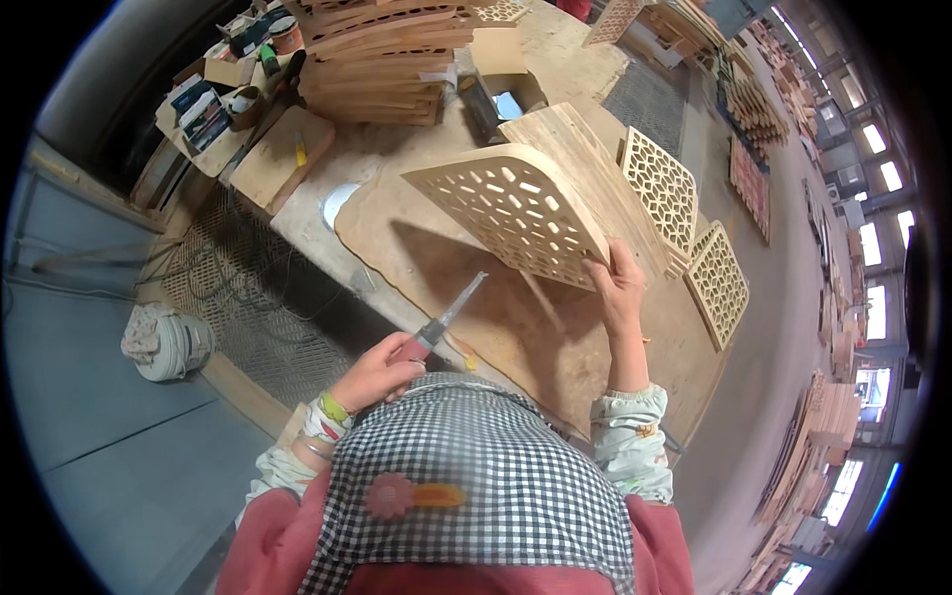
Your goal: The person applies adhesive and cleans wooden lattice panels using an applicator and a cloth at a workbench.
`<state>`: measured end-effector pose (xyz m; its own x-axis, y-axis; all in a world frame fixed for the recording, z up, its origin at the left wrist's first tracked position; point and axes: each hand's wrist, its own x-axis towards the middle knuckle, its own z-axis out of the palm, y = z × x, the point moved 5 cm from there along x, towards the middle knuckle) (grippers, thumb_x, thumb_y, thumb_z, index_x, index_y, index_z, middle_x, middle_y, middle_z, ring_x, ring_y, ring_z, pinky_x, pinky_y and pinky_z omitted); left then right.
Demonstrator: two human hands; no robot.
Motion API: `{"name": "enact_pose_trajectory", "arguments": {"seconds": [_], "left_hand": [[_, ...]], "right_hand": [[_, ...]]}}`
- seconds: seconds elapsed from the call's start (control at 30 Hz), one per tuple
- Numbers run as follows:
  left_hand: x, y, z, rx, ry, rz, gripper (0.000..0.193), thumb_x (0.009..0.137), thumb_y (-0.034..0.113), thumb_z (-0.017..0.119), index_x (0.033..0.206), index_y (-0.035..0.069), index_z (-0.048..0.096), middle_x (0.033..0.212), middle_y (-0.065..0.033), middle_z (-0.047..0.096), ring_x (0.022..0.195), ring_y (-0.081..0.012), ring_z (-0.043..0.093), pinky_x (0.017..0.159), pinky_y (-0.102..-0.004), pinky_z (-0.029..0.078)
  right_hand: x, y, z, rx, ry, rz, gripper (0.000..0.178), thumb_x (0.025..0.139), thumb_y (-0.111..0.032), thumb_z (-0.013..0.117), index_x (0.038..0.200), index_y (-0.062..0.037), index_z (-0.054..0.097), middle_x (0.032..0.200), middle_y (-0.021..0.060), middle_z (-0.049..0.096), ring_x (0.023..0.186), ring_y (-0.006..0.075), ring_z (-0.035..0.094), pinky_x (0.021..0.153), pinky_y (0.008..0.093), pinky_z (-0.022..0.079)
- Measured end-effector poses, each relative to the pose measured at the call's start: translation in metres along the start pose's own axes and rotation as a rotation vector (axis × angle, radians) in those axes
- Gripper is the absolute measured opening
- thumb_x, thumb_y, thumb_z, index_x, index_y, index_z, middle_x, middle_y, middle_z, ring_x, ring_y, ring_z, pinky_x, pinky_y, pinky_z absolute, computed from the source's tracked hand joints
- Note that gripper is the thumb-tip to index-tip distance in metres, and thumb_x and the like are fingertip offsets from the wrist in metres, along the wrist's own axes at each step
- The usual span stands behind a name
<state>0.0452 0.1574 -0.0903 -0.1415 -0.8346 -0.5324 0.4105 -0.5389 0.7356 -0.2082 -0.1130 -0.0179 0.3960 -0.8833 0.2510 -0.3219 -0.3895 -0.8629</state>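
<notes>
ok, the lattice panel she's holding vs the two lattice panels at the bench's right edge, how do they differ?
The held panel is tilted up off the bench, gripped at its lower corner by the right hand; the two right-edge panels stand untouched, leaning against the board stack. The held panel looks larger, with curved edges; the two look squarer. All share pale wood and a cut-out lattice pattern.
</notes>
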Motion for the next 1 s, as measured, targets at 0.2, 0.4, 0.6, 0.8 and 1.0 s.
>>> {"name": "enact_pose_trajectory", "arguments": {"seconds": [0.2,0.4,0.6,0.8,1.0], "left_hand": [[-0.007,0.026,0.016,0.189,0.048,0.140,0.052,0.095,0.019,0.072,0.140,0.001,0.051,0.107,-0.0043,0.065,0.089,-0.0067,0.060,0.075,-0.0230,0.050],[-0.011,0.059,0.034,0.246,0.033,0.314,0.058,0.096,0.011,0.067,0.147,0.001,0.043,0.095,-0.0001,0.061,0.066,-0.0051,0.053,0.056,-0.0210,0.043],[-0.016,0.080,0.047,0.071,-0.070,0.174,0.057,0.098,0.018,0.066,0.148,0.002,0.042,0.085,-0.0003,0.060,0.061,-0.0043,0.051,0.052,-0.0203,0.041],[-0.002,0.089,0.062,0.018,-0.135,0.144,0.051,0.102,0.024,0.059,0.146,0.004,0.042,0.085,-0.0011,0.057,0.062,-0.0061,0.052,0.052,-0.0220,0.043],[0.009,0.087,0.074,0.031,-0.144,0.129,0.046,0.103,0.032,0.059,0.139,0.005,0.047,0.083,-0.0003,0.057,0.063,-0.0061,0.054,0.052,-0.0218,0.043]], "right_hand": [[0.001,-0.006,0.005,-0.109,0.011,-0.060,0.028,0.091,-0.001,0.069,0.119,-0.0026,0.067,0.092,0.0015,0.067,0.082,0.0089,0.060,0.076,0.0261,0.051],[0.000,-0.007,0.005,-0.116,0.045,-0.032,0.026,0.091,-0.005,0.071,0.116,-0.0039,0.067,0.088,0.0029,0.067,0.077,0.0095,0.060,0.073,0.0259,0.050],[-0.008,0.003,-0.002,-0.077,0.064,-0.092,0.024,0.091,-0.005,0.070,0.115,-0.0035,0.067,0.087,0.0039,0.065,0.076,0.0110,0.060,0.072,0.0262,0.049],[-0.017,-0.005,0.000,-0.083,0.052,-0.124,0.026,0.092,-0.005,0.068,0.118,-0.0032,0.067,0.091,0.0031,0.066,0.080,0.0108,0.061,0.074,0.0270,0.050],[-0.006,-0.038,0.016,-0.324,0.054,-0.201,0.030,0.088,-0.013,0.070,0.117,-0.0070,0.067,0.097,0.0121,0.070,0.087,0.0294,0.069,0.077,0.0383,0.053]]}}
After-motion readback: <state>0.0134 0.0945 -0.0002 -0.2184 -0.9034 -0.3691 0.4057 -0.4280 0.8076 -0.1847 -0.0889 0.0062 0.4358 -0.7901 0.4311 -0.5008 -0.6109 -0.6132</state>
